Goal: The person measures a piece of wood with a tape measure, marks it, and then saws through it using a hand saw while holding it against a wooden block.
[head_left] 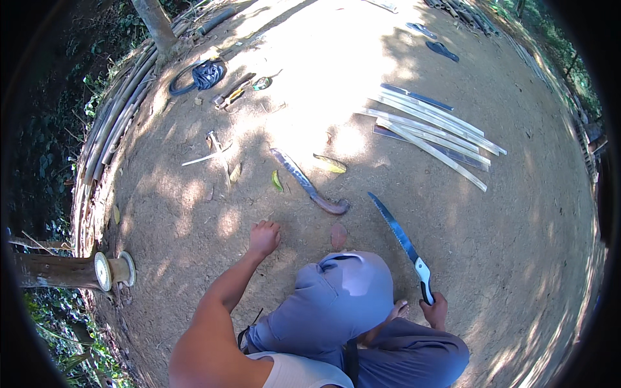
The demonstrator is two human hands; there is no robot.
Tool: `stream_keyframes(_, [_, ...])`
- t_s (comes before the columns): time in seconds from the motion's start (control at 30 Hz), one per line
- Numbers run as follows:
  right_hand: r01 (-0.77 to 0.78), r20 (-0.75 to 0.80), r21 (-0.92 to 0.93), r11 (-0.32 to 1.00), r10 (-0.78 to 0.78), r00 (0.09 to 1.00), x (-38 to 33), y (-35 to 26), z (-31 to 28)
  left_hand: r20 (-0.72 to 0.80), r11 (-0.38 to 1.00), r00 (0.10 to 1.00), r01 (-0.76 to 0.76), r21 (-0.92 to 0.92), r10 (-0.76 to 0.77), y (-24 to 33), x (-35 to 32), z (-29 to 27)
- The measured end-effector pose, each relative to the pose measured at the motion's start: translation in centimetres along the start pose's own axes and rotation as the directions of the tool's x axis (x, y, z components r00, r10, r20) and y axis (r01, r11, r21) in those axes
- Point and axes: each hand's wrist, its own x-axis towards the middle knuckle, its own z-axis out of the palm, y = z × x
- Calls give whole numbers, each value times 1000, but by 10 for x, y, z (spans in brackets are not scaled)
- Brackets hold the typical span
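My right hand (pixel 436 310) is closed round the dark and white handle of a hand saw (pixel 402 236). Its toothed, slightly curved blade points away from me and up to the left. My left hand (pixel 264 237) reaches out over the dirt, fingers loosely bent and a little apart, with nothing visible in it. Beyond and right of that hand lies a machete (pixel 299 176), its curved brown handle toward me. A green leaf (pixel 277 181) and a yellowish leaf (pixel 331 163) lie beside its blade. A reddish-brown leaf (pixel 338 237) sits near my knee.
Several long split strips (pixel 433 132) lie at far right, near a pair of sandals (pixel 442 51). Hand tools (pixel 234 92), a tape measure (pixel 262 83) and a dark bag (pixel 208 74) are at far left. A spool (pixel 115 271) stands by a log; poles (pixel 123 110) line the left edge.
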Motion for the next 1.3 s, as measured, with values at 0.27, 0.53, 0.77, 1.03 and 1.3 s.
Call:
stream_keyframes(0.27, [312,291,-16,950,-294,910,148,-121,-77,-76,990,996,51,128,-41,-56,204,-45])
stream_keyframes(0.53, [561,437,30,828,-515,737,277,-181,38,-207,951,933,268,-154,-296,-85,367,-7])
stream_keyframes(0.77, [499,257,-81,863,-466,847,395,-336,116,-309,911,860,356,-206,-406,-131,452,21])
stream_keyframes(1.03, [237,447,-79,968,-178,876,450,-409,171,-445,855,795,506,115,-411,-287,586,41])
stream_keyframes(1.3, [166,506,-48,985,-119,854,447,-388,148,-17,810,849,511,288,-529,-314,626,72])
